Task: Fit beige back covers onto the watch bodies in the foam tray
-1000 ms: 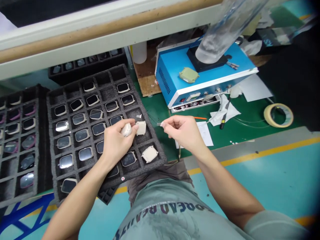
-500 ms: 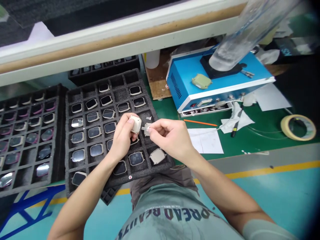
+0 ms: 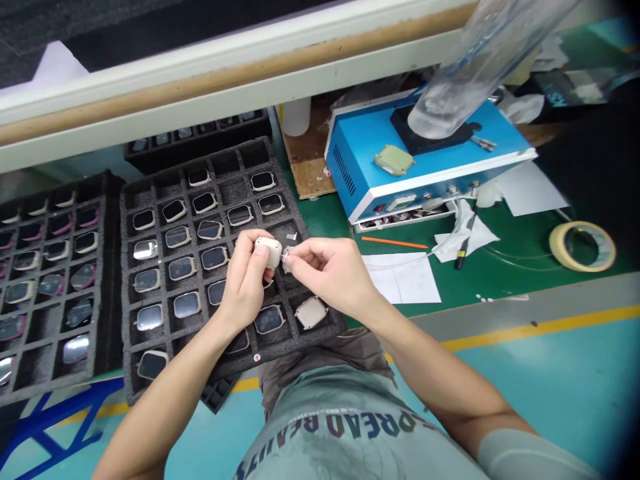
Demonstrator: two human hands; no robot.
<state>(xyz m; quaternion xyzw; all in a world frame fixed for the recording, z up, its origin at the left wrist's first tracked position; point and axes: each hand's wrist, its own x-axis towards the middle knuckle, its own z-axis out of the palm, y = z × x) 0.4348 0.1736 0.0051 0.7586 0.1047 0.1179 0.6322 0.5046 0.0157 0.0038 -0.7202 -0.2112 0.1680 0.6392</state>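
Observation:
My left hand (image 3: 246,272) is closed around a cream smartwatch case (image 3: 271,253), its pale back turned up, above the dark foam tray (image 3: 235,188). Close to the case's right side, my right hand (image 3: 327,268) pinches a tiny part whose kind I cannot make out; the fingertips hide most of it. Several watch cases with dark glass lie in the tray's compartments. Just below my hands another cream case (image 3: 311,313) rests back up in the tray's right column. A small pale piece (image 3: 291,236) lies in a compartment beyond my right fingertips.
A second foam tray (image 3: 107,280) with watch cases stands on the left. At the back right, a blue box (image 3: 360,143) carries a greenish case (image 3: 395,160) and a clear cylinder (image 3: 435,113). White paper (image 3: 407,279), an orange stick (image 3: 395,243) and a tape roll (image 3: 583,247) lie on the green mat.
My right fingertips have moved in closer to the watch case's side, and the small part shows less between them. The whole view has shifted slightly.

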